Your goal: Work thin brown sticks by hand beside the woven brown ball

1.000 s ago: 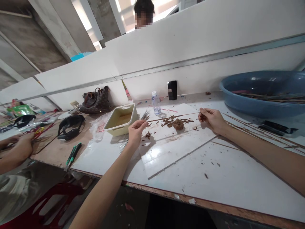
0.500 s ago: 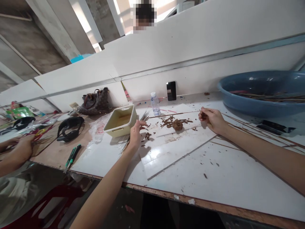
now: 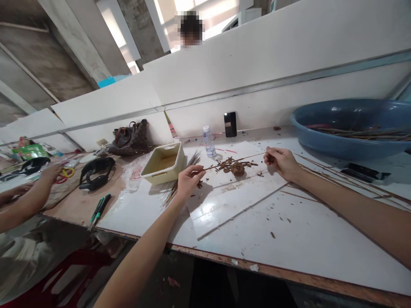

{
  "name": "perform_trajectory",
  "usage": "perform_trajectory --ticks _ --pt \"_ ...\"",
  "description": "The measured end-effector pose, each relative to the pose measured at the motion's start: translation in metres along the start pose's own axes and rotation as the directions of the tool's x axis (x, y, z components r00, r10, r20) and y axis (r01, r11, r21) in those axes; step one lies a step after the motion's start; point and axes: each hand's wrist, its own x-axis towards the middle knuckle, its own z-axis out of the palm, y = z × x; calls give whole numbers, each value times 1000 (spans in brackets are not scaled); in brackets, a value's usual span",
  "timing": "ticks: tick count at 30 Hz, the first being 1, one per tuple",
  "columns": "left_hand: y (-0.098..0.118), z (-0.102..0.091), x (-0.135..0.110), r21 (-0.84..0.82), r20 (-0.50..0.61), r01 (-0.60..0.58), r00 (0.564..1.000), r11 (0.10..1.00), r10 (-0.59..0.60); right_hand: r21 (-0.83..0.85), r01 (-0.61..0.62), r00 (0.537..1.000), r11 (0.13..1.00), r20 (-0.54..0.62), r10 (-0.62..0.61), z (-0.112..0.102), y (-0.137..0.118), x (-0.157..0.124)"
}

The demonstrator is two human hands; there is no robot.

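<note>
A thin stick (image 3: 236, 161) stretches between my two hands above the white table (image 3: 289, 239). My left hand (image 3: 189, 179) pinches its left end, and my right hand (image 3: 278, 161) is closed on its right end. Under the stick lies a brown lump of paste (image 3: 238, 168) with brown scraps (image 3: 224, 164) scattered about it. A fan of bare sticks (image 3: 180, 179) lies on the table just left of my left hand, beside a cream plastic tray (image 3: 163, 164).
A blue basin (image 3: 349, 128) with sticks stands at the far right. A small bottle (image 3: 209, 141) and a phone (image 3: 230, 124) stand by the back wall, a brown bag (image 3: 128, 137) further left. Another person's arms (image 3: 28, 199) work at the left; green-handled tools (image 3: 99, 207) lie near the edge.
My left hand let the stick go, reached toward the stick pile, then came back and pinched the stick's left end again. The neighbour's hand has moved farther up the table.
</note>
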Motion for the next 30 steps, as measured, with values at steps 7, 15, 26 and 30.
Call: perform_trajectory --ticks 7,15,26,30 --pt "-2 -2 -1 2 -79 7 997 1000 -6 -60 6 1000 998 1 -6 1 -3 -1" --pt "5 -1 2 -47 -90 34 995 998 -38 -75 16 1000 997 19 -14 2 -5 -3" --pt "1 0 5 -214 -68 100 991 972 -117 -96 -33 996 995 85 41 0 -6 -6" --pt "17 9 8 -392 -18 156 984 907 -177 -109 -45 990 993 129 59 7 -15 -10"
